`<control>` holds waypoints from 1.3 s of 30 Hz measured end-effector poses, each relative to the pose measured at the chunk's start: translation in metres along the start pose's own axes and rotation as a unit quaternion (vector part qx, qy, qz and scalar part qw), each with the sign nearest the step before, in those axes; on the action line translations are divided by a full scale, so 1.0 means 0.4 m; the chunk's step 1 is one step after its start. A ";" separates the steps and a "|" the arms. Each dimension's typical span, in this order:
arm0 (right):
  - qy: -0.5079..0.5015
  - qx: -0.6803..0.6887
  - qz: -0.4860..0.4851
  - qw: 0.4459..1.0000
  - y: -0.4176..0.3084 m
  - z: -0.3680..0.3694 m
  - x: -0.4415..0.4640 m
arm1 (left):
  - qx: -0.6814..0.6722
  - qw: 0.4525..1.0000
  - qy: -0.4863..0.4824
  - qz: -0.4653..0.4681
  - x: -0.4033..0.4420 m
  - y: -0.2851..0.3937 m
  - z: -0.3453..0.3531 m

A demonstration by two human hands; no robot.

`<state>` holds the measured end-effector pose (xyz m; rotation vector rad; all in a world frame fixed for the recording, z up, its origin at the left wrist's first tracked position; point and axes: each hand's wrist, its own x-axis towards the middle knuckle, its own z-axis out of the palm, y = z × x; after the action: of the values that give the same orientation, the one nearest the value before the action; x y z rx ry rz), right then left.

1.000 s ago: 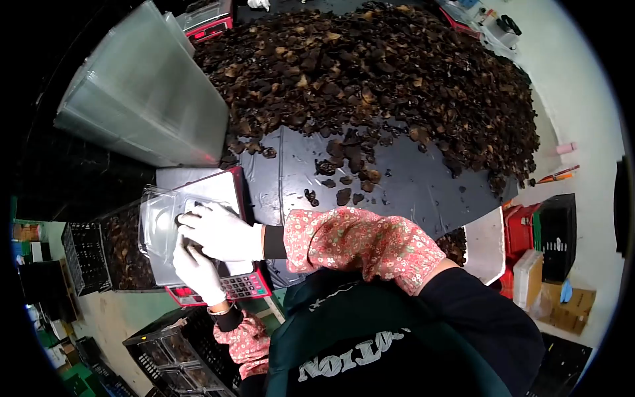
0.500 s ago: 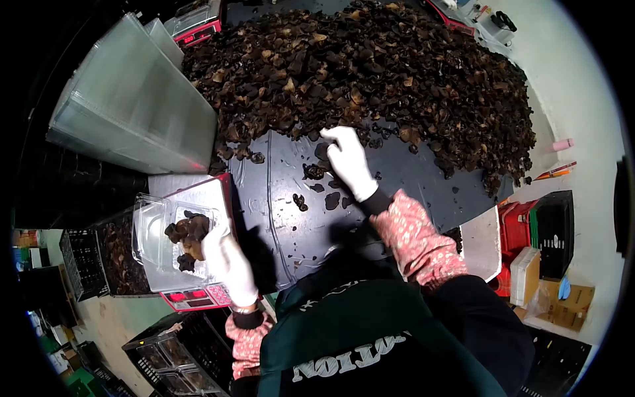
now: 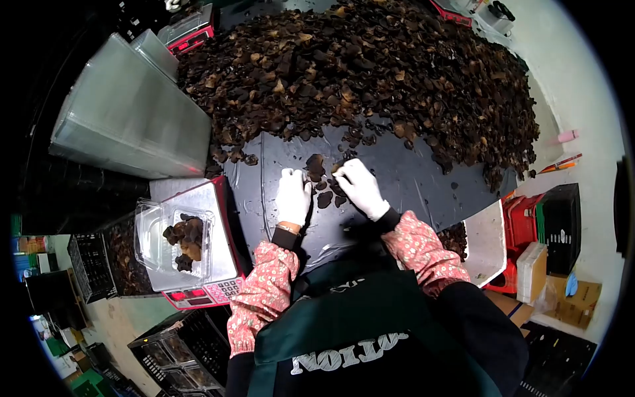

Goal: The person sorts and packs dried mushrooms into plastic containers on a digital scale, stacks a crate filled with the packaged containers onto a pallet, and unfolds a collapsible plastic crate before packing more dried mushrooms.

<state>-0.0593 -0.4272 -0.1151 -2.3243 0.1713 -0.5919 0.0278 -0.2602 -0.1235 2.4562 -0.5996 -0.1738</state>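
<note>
In white gloves, both my hands are over the dark table sheet, on either side of a few loose wood ear mushrooms (image 3: pixel 324 199). My left hand (image 3: pixel 293 198) has its fingers curled in beside these pieces; what it holds, if anything, is hidden. My right hand (image 3: pixel 362 189) pinches a brownish wood ear mushroom (image 3: pixel 337 169) at its fingertips. To the left, an open clear plastic clamshell box (image 3: pixel 206 246) with several mushroom pieces (image 3: pixel 185 239) in it rests on a red-edged scale (image 3: pixel 226 264).
A large heap of wood ear mushrooms (image 3: pixel 370 66) covers the back of the table. Tall stacked clear plastic boxes (image 3: pixel 129 109) stand at the left, with another scale (image 3: pixel 188 33) behind. Black crates (image 3: pixel 182 351) are below left; a white tub (image 3: pixel 486 241) and red crates (image 3: pixel 522 218) are right.
My left hand has moved from the box on the scale to the loose pieces on the table. My right hand has drawn slightly nearer to me, now pinching a piece.
</note>
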 end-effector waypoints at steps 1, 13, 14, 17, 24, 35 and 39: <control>0.005 0.001 0.015 1.000 0.018 -0.017 -0.020 | -0.010 0.999 0.035 0.026 -0.015 -0.014 0.003; -0.030 -0.076 0.080 0.993 -0.002 -0.056 0.002 | -0.041 0.991 0.112 0.061 -0.100 -0.056 -0.010; -0.059 -0.088 0.083 0.991 -0.027 -0.053 0.023 | -0.012 0.993 0.101 0.062 -0.092 -0.049 -0.016; -0.126 -0.179 -0.017 0.976 -0.007 0.001 0.035 | 0.078 0.980 0.147 0.113 -0.046 -0.025 -0.016; -0.083 -0.170 -0.079 0.979 0.029 -0.017 0.018 | 0.180 0.971 0.111 0.108 0.095 0.040 0.055; 0.095 0.677 0.251 0.685 0.166 -0.221 -0.149 | -0.331 0.943 0.013 -0.034 -0.001 0.003 0.006; 0.082 0.533 0.313 0.782 0.166 -0.214 -0.125 | -0.711 0.688 -0.067 -0.129 -0.094 -0.053 -0.069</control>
<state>-0.1401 -0.5146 -0.1239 -1.0051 0.5125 -0.3736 0.0096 -0.2133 -0.1139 0.9475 -0.0191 -0.6476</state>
